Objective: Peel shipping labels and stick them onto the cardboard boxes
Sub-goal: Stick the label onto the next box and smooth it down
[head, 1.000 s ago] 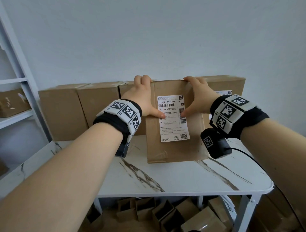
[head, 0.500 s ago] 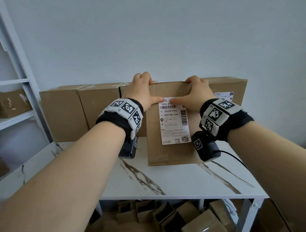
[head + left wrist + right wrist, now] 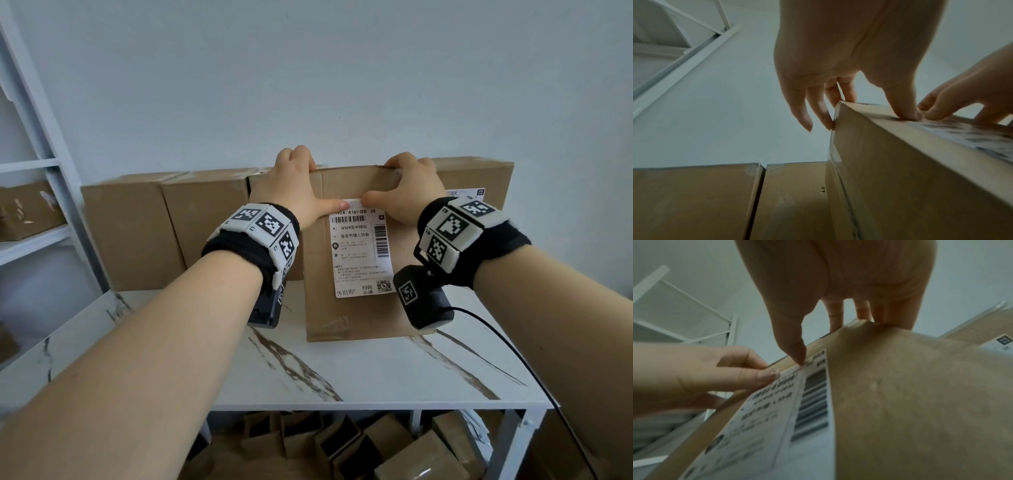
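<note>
Both thumbs meet at the label's (image 3: 361,248) top edge, frame centre; its length runs downward; my fingers (image 3: 296,159) clamp the box (image 3: 356,318) top.

A tall brown cardboard box (image 3: 356,260) stands upright at the centre of the frame on a white marble-patterned table (image 3: 342,373). A white printed shipping label (image 3: 361,250) lies flat on its front face. The left hand (image 3: 294,192) and right hand (image 3: 407,192) hook their fingers over the box's top edge, both thumbs pressing the label's upper edge. More brown cardboard boxes (image 3: 164,226) line the wall behind.
</note>
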Action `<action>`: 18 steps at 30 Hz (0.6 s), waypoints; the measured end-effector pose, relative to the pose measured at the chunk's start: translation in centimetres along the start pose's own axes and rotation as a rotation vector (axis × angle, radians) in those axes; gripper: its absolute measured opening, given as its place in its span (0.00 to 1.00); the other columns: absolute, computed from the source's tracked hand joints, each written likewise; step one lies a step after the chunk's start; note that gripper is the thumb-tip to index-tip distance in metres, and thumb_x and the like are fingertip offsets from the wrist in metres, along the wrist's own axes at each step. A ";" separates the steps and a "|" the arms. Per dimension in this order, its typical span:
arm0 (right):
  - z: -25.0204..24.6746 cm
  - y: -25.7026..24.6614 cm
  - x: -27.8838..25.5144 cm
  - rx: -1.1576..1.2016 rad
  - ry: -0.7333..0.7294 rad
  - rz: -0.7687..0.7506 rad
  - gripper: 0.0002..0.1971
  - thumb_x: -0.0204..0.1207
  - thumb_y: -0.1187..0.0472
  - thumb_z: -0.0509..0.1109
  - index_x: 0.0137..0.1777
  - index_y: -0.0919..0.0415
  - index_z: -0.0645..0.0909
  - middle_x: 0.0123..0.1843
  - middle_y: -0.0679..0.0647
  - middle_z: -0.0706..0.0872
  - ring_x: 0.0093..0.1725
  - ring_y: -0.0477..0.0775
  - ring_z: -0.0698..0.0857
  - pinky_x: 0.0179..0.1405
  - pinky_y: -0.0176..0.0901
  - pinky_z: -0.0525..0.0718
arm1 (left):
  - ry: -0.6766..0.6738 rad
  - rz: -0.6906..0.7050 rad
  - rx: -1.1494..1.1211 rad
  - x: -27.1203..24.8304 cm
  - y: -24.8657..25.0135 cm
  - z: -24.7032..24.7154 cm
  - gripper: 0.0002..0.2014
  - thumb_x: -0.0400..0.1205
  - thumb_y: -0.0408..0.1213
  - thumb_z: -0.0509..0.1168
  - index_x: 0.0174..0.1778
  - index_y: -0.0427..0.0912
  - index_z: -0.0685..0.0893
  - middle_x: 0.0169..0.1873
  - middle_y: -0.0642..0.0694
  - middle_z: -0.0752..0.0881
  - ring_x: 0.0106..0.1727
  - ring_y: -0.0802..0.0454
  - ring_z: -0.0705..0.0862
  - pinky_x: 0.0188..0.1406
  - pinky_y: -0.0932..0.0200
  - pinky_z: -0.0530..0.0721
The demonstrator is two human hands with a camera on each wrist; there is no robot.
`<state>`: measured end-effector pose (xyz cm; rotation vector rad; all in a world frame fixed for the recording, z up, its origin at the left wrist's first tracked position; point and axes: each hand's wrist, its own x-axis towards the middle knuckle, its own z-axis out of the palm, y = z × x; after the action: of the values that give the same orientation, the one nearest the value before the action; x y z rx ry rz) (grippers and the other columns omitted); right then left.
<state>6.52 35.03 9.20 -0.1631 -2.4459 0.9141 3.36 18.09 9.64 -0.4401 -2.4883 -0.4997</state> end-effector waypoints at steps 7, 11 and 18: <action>-0.5 0.3 -0.1 -0.021 -0.023 -0.029 0.34 0.69 0.52 0.77 0.73 0.53 0.69 0.72 0.57 0.68 0.58 0.54 0.78 0.53 0.38 0.72 | -0.011 0.000 -0.045 0.3 0.1 -0.1 0.31 0.69 0.58 0.73 0.60 0.45 0.72 0.61 0.48 0.74 0.50 0.51 0.77 0.43 0.56 0.74; -1.0 0.6 -0.2 -0.057 -0.036 -0.063 0.32 0.71 0.56 0.76 0.74 0.53 0.69 0.73 0.59 0.68 0.65 0.58 0.78 0.56 0.38 0.71 | -0.004 0.040 -0.043 0.0 -0.3 0.0 0.30 0.71 0.57 0.72 0.62 0.45 0.72 0.62 0.49 0.73 0.54 0.49 0.79 0.45 0.56 0.75; -0.8 1.1 -1.0 -0.169 -0.143 -0.112 0.57 0.54 0.53 0.86 0.81 0.52 0.55 0.78 0.56 0.59 0.72 0.56 0.71 0.66 0.45 0.74 | -0.116 0.041 0.176 -1.3 0.3 0.2 0.52 0.56 0.68 0.75 0.69 0.43 0.62 0.67 0.46 0.66 0.62 0.45 0.77 0.49 0.50 0.79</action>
<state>7.69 36.04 8.59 -0.0203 -2.6351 0.6918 4.37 18.19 8.83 -0.4602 -2.6015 -0.2421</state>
